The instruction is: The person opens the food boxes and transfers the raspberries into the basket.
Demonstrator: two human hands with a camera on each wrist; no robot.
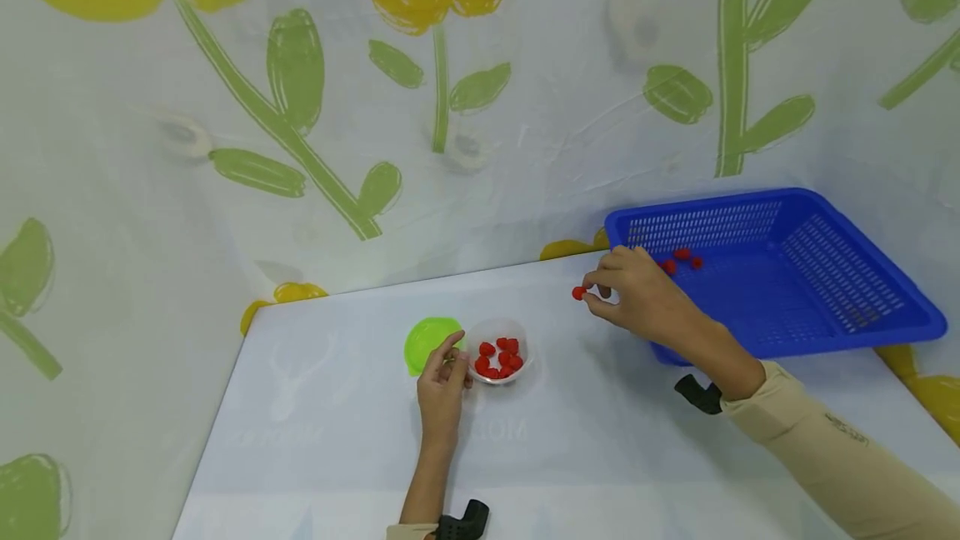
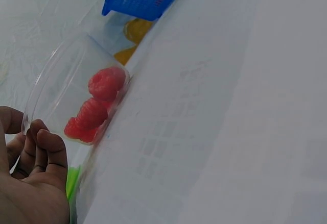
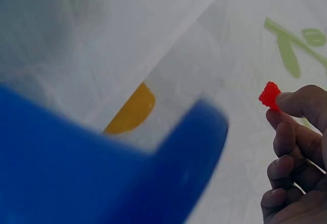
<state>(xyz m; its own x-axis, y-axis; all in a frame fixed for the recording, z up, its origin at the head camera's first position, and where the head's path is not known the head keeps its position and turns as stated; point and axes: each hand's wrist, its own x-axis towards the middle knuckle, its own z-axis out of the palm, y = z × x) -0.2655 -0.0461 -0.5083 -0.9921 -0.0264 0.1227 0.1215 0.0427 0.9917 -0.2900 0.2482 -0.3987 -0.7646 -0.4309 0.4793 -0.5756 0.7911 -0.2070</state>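
Note:
A clear plastic cup (image 1: 491, 327) stands on the table with several red raspberries (image 1: 504, 358) in it. My left hand (image 1: 442, 386) grips the cup's rim on its left side, thumb and fingertips at the edge in the left wrist view. Between the thumb and index finger of my right hand (image 1: 648, 298) is a single raspberry (image 3: 270, 95), pinched and held up in the air. That hand is at the left end of a blue basket (image 1: 817, 290), to the right of the cup. A few raspberries (image 1: 682, 254) lie in the basket, partly hidden behind the hand.
A bright green lid (image 1: 423, 340) lies just left of the cup, partly behind my left hand. The white table (image 1: 337, 432) ends at the back against a flower-patterned curtain (image 1: 555, 140). The basket's slotted walls rise at the table's right rear.

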